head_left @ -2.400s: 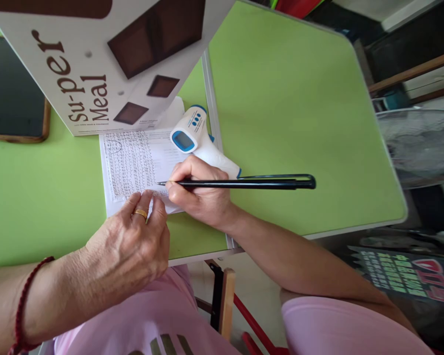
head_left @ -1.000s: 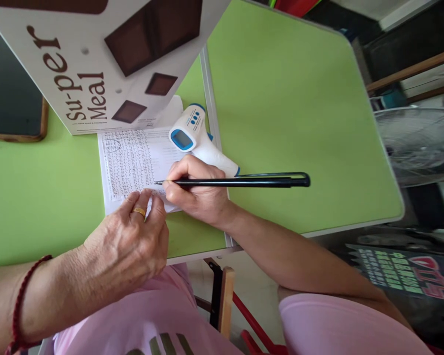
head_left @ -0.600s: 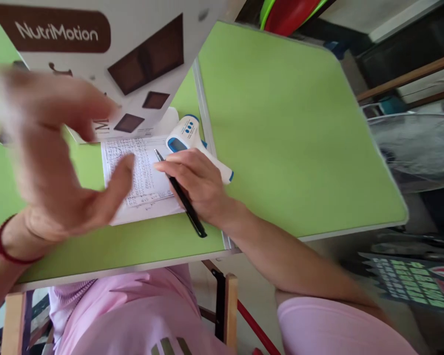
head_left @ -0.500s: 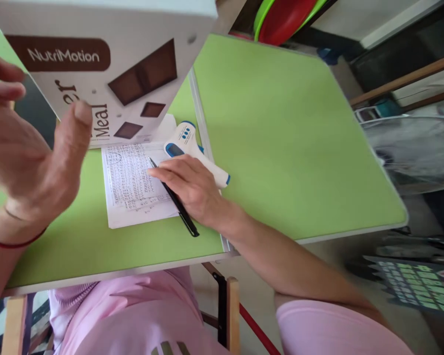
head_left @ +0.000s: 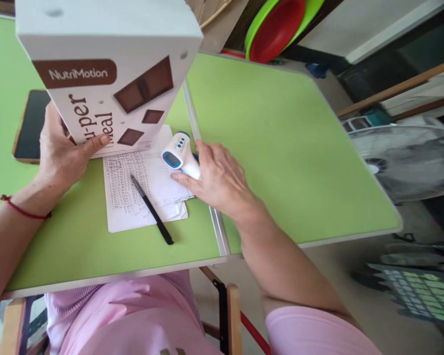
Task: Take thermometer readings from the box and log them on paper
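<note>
White cardboard box (head_left: 103,91), contents hidden, stands on the green table (head_left: 281,162); the left hand (head_left: 64,155) holds its lower side, fingers partly hidden. The right hand (head_left: 224,182) curls around the thermometer (head_left: 181,157) beside written paper (head_left: 120,209) and a pen (head_left: 151,209). Beyond, a red basin (head_left: 277,29) sits inside a green basin (head_left: 311,18).

the tabletop (head_left: 288,148) is light green with a pale rim, and a silvery strip (head_left: 217,230) crosses it, dividing it into two parts. left of that strip, a phone (head_left: 31,128) with a dark screen lies flat, a white box (head_left: 107,74) stands beside it, and handwritten sheets (head_left: 124,192) are spread in front. a black pen (head_left: 151,209) slants across them, one end reaching past their edge over the green.
</note>
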Demonstrator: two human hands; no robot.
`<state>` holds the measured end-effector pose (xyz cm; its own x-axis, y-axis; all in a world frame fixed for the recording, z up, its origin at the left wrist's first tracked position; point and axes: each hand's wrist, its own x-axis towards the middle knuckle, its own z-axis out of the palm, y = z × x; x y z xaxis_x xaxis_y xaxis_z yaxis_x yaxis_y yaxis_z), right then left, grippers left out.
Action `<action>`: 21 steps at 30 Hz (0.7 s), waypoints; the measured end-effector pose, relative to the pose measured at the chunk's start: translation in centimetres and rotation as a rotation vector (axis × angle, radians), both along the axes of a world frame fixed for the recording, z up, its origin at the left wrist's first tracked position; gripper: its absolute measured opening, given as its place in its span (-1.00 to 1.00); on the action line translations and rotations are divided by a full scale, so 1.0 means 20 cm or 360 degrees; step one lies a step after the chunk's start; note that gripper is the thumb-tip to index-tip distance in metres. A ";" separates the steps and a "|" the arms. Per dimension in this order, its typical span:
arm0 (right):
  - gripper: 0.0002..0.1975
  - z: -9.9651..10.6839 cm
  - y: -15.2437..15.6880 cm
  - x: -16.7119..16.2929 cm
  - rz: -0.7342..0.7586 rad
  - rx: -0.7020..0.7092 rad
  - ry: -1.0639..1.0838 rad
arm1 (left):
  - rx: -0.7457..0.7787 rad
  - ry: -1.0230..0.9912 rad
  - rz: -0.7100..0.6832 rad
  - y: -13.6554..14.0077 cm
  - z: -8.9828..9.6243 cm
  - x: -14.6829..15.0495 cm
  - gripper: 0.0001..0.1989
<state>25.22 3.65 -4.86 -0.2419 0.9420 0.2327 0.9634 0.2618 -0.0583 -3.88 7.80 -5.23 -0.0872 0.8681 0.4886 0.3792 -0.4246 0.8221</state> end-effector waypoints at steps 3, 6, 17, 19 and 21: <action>-0.54 0.01 0.02 0.02 -0.0072 -0.0263 0.0087 | 0.0038 0.0048 0.0029 -0.02 0.02 0.01 -0.18; -0.55 0.02 0.02 0.02 -0.0044 -0.0219 0.0435 | 0.0081 0.0077 0.0005 -0.05 0.06 0.03 -0.24; -0.72 0.06 -0.17 -0.13 0.1043 -0.0739 0.1924 | -0.0259 -0.0116 -0.0107 -0.13 0.09 0.08 -0.54; -0.71 0.06 -0.18 -0.14 0.1013 -0.0911 0.1995 | -0.0309 -0.0073 -0.0126 -0.15 0.10 0.08 -0.50; -0.69 0.05 -0.17 -0.15 0.0914 -0.0971 0.2059 | -0.0312 0.0043 -0.0109 -0.16 0.10 0.09 -0.45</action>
<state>22.17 0.19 -3.87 -0.5365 0.8225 0.1890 -0.0475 0.1942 -0.9798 -2.04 4.67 -3.16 -0.0136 0.9504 0.3109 0.3778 -0.2830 0.8816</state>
